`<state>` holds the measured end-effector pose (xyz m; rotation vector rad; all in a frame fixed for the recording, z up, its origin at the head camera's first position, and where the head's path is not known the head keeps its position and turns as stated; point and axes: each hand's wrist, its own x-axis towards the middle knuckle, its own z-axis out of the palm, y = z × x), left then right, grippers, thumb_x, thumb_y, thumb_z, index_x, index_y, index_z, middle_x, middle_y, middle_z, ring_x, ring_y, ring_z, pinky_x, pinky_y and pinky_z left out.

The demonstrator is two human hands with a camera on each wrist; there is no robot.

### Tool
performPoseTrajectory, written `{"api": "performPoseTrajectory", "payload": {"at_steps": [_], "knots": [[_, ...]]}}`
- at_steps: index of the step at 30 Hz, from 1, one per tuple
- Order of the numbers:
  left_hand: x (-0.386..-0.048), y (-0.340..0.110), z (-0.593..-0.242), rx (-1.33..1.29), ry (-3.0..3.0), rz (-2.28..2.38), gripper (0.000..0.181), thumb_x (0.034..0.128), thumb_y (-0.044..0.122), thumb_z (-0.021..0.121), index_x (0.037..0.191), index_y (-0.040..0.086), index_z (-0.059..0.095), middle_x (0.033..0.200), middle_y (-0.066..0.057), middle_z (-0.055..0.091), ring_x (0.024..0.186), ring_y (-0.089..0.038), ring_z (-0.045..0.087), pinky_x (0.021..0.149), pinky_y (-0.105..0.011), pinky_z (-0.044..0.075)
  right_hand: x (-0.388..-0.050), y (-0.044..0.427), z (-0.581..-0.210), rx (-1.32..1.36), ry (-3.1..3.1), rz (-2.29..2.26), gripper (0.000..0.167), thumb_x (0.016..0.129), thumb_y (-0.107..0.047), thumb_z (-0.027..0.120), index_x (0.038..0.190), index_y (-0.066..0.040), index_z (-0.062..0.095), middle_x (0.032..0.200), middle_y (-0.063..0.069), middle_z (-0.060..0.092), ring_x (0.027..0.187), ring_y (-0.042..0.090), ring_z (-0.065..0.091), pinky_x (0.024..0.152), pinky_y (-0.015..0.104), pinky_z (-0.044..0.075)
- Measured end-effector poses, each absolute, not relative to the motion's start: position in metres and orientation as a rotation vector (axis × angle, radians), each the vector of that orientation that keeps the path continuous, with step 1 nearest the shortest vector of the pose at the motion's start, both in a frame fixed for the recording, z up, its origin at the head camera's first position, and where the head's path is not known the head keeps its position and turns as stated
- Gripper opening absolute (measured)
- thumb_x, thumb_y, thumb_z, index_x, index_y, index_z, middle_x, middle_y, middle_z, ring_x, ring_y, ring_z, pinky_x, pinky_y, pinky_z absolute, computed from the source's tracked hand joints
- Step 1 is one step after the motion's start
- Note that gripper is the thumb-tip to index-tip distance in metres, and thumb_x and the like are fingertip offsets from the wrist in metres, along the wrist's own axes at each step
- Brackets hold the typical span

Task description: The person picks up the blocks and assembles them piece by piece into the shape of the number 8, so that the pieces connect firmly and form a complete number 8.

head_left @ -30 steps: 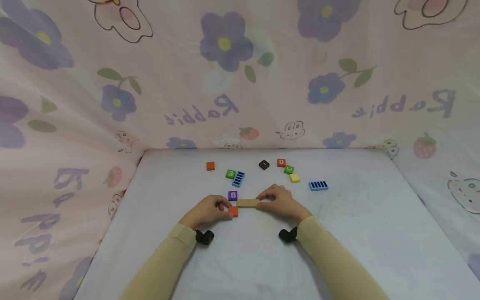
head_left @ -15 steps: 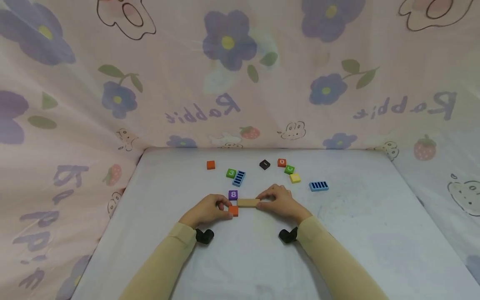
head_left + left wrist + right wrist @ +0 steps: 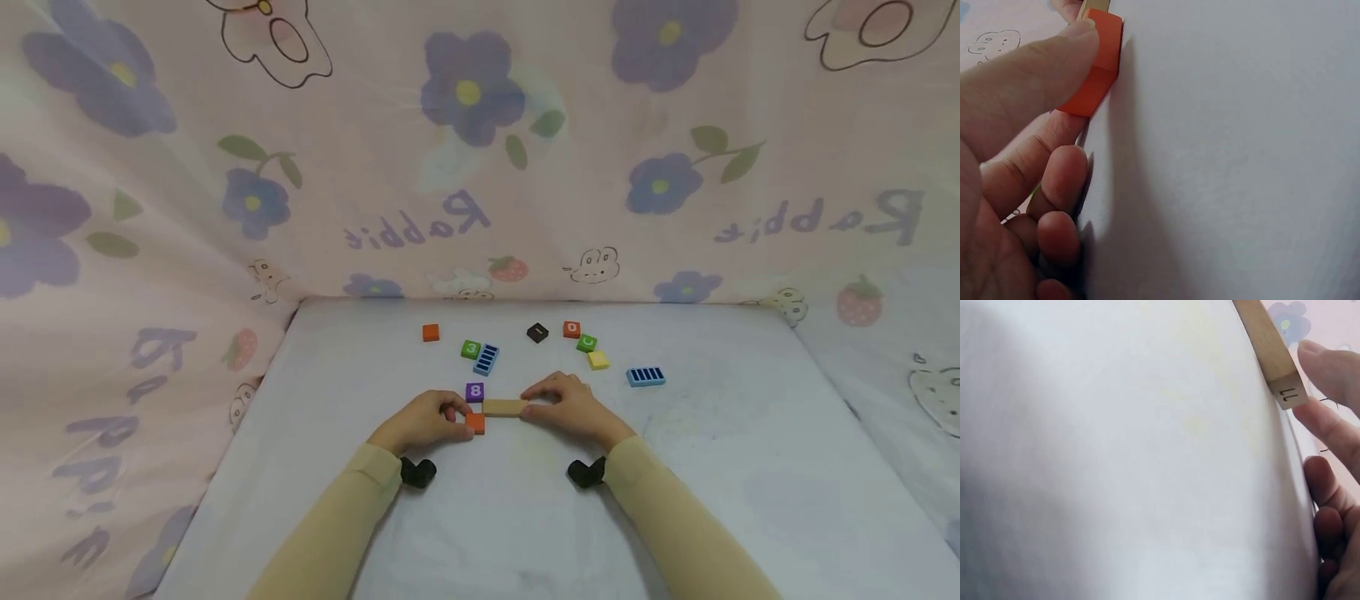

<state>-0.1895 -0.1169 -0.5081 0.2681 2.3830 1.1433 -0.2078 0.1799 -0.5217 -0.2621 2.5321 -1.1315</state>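
Note:
With thumb and forefinger, my left hand [image 3: 426, 419] pinches a small orange block [image 3: 476, 424] on the white table; the left wrist view has the thumb lying over the orange block [image 3: 1105, 44]. Just behind is a purple block [image 3: 475, 392] with a white 8. A long plain wooden block [image 3: 502, 408] lies to the right of these two. At its right end is my right hand [image 3: 576, 410], fingers loosely bent. In the right wrist view the thumb [image 3: 1329, 365] is slightly apart from the wooden block [image 3: 1275, 353], and the forefinger reaches its marked end.
Farther back lie an orange block [image 3: 431, 332], a green 3 block [image 3: 470, 349], a blue barred block [image 3: 486, 360], a black block [image 3: 537, 332], a red 0 block [image 3: 572, 329], a green block [image 3: 587, 342], a yellow block [image 3: 597, 360] and another blue block [image 3: 646, 377]. A printed curtain [image 3: 562, 192] rises behind.
The head view has shifted slightly. Both hands and the blocks keep their places relative to one another.

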Motion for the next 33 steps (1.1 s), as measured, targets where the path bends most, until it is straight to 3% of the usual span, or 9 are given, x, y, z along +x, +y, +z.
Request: {"api": "performPoseTrajectory", "payload": {"at_steps": [5, 8, 14, 21, 26, 33], "knots": [[-0.19, -0.117, -0.507, 0.285, 2.377, 1.159, 0.032, 0.0761, 0.037, 0.082, 0.101, 0.023, 0.068, 0.083, -0.003, 0.054, 0.079, -0.019, 0.049, 0.065, -0.033, 0.037, -0.208, 0.187, -0.522, -0.25, 2.509, -1.185, 0.037, 0.078, -0.059, 0.072, 0.109, -0.039, 0.068, 0.123, -0.011, 0.055, 0.124, 0.021, 0.04, 0.106, 0.055, 0.025], [-0.191, -0.117, -0.506, 0.298, 2.374, 1.171, 0.031, 0.0765, 0.036, 0.082, 0.101, 0.023, 0.068, 0.084, -0.003, 0.055, 0.079, -0.019, 0.049, 0.066, -0.033, 0.037, -0.206, 0.196, -0.518, -0.22, 2.497, -1.23, 0.038, 0.081, -0.054, 0.071, 0.113, -0.034, 0.067, 0.121, -0.01, 0.058, 0.119, 0.019, 0.048, 0.104, 0.049, 0.033], [-0.191, -0.119, -0.504, 0.299, 2.361, 1.196, 0.032, 0.0763, 0.035, 0.082, 0.102, 0.023, 0.067, 0.085, -0.003, 0.055, 0.08, -0.019, 0.049, 0.067, -0.034, 0.037, -0.199, 0.22, -0.503, -0.173, 2.53, -1.311, 0.039, 0.088, -0.038, 0.07, 0.121, -0.017, 0.065, 0.112, -0.001, 0.065, 0.1, 0.019, 0.056, 0.087, 0.038, 0.044], [-0.188, -0.121, -0.508, 0.309, 2.363, 1.208, 0.032, 0.077, 0.034, 0.082, 0.103, 0.022, 0.067, 0.087, -0.003, 0.056, 0.083, -0.02, 0.049, 0.069, -0.035, 0.038, -0.2, 0.255, -0.497, -0.12, 2.671, -1.198, 0.042, 0.092, -0.037, 0.066, 0.124, -0.011, 0.061, 0.106, 0.007, 0.06, 0.09, 0.024, 0.052, 0.071, 0.034, 0.046], [-0.188, -0.121, -0.509, 0.305, 2.377, 1.216, 0.03, 0.0775, 0.033, 0.082, 0.102, 0.023, 0.067, 0.087, -0.003, 0.056, 0.082, -0.02, 0.049, 0.069, -0.035, 0.038, -0.207, 0.272, -0.493, -0.163, 2.819, -1.053, 0.045, 0.093, -0.038, 0.065, 0.127, -0.01, 0.059, 0.114, 0.009, 0.057, 0.098, 0.026, 0.053, 0.075, 0.038, 0.046], [-0.188, -0.121, -0.511, 0.313, 2.374, 1.199, 0.028, 0.078, 0.033, 0.081, 0.101, 0.025, 0.067, 0.085, 0.0, 0.054, 0.08, -0.018, 0.048, 0.068, -0.034, 0.036, -0.227, 0.281, -0.491, -0.224, 2.909, -0.923, 0.048, 0.091, -0.035, 0.068, 0.13, -0.009, 0.058, 0.121, 0.016, 0.055, 0.11, 0.036, 0.048, 0.089, 0.054, 0.041]]}}
